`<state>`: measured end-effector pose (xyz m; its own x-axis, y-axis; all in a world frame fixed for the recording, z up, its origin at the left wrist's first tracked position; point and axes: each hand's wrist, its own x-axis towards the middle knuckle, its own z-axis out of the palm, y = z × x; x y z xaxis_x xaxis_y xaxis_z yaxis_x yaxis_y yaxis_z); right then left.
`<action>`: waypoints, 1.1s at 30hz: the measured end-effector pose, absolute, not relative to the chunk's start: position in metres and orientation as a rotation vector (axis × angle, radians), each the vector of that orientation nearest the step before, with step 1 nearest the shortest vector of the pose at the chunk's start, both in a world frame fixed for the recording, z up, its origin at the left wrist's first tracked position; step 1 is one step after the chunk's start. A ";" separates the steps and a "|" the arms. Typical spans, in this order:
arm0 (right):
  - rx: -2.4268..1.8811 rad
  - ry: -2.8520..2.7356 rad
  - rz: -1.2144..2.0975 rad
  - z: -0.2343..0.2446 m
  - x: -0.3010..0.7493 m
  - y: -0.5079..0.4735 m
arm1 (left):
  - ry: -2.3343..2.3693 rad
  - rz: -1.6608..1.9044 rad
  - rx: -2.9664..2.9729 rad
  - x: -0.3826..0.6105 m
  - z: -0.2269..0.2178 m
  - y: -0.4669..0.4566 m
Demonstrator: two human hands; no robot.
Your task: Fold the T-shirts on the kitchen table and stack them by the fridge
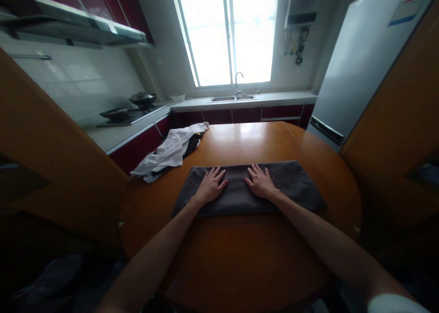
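Head view: a dark grey cloth [236, 195] lies flat across the middle of the desk [247, 249], a wide band that looks folded into layers, though their number cannot be told. Its left end slants out toward the near left corner. The left hand [209, 185] rests on it left of centre, palm down, grip spread, nothing pinched. The right hand [261, 182] rests right of centre in the same way, fingers fanned and thumb turned inward; beyond it the cloth runs on to its right end. The fabric looks light, soft and limp, matt enough not to slip much under a palm, and hardly fragile. Held at one spot, it would likely sag and crease, so the best hold is probably at the corners or along a short end, around all the layers.

Leftmost in the room stands a wooden panel [51, 139], then a hob [137, 115] with a lidded pan [142, 98]. A white garment [171, 147] over dark fabric [192, 145] lies crumpled at the desk's far left edge, apart from the cloth. The desk is rounded, orange-brown and glossy, with a bright reflection below the window [209, 34] and sink [222, 99]. Farther right hangs a water heater [303, 4], then a pale refrigerator [360, 71] stands.
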<state>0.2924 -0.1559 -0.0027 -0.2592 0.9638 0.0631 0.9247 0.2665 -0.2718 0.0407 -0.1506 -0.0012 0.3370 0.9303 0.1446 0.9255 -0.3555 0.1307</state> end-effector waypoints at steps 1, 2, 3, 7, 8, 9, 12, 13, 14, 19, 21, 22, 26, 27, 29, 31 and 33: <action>-1.764 -2.318 0.266 -0.003 0.292 -0.156 | 1.770 0.305 2.550 0.041 -0.002 -0.150; -1.764 -2.316 0.267 -0.003 0.292 -0.156 | 1.771 0.305 2.550 0.041 -0.002 -0.150; -1.763 -2.313 0.267 -0.003 0.292 -0.156 | 1.770 0.301 2.551 0.040 -0.002 -0.150; -1.756 -2.306 0.262 -0.002 0.292 -0.156 | 1.777 0.288 2.547 0.040 -0.002 -0.150; -1.758 -2.306 0.262 -0.002 0.292 -0.156 | 1.776 0.289 2.548 0.040 -0.002 -0.150; -1.761 -2.307 0.261 -0.002 0.292 -0.157 | 1.775 0.290 2.549 0.040 -0.003 -0.150; -1.767 -2.314 0.260 -0.002 0.292 -0.157 | 1.776 0.295 2.547 0.040 -0.004 -0.150; -1.769 -2.315 0.260 -0.002 0.292 -0.157 | 1.782 0.297 2.545 0.040 -0.005 -0.150; -1.769 -2.316 0.260 -0.002 0.292 -0.157 | 1.789 0.300 2.544 0.040 -0.005 -0.149; -1.771 -2.316 0.260 -0.002 0.292 -0.157 | 1.790 0.292 2.549 0.039 -0.005 -0.149; -1.772 -2.314 0.259 -0.002 0.292 -0.157 | 1.792 0.288 2.547 0.040 -0.005 -0.149; -1.772 -2.313 0.259 -0.002 0.292 -0.157 | 1.794 0.285 2.544 0.040 -0.005 -0.149; -1.770 -2.313 0.268 -0.002 0.292 -0.156 | 1.793 0.274 2.539 0.040 -0.004 -0.149; -1.768 -2.313 0.269 -0.002 0.293 -0.156 | 1.792 0.273 2.539 0.040 -0.004 -0.150; -1.766 -2.313 0.268 -0.003 0.293 -0.156 | 1.793 0.274 2.540 0.040 -0.003 -0.150; -1.766 -2.313 0.270 -0.003 0.293 -0.156 | 1.795 0.275 2.539 0.040 -0.003 -0.150; -1.767 -2.310 0.269 -0.003 0.292 -0.156 | 1.793 0.274 2.537 0.041 -0.002 -0.150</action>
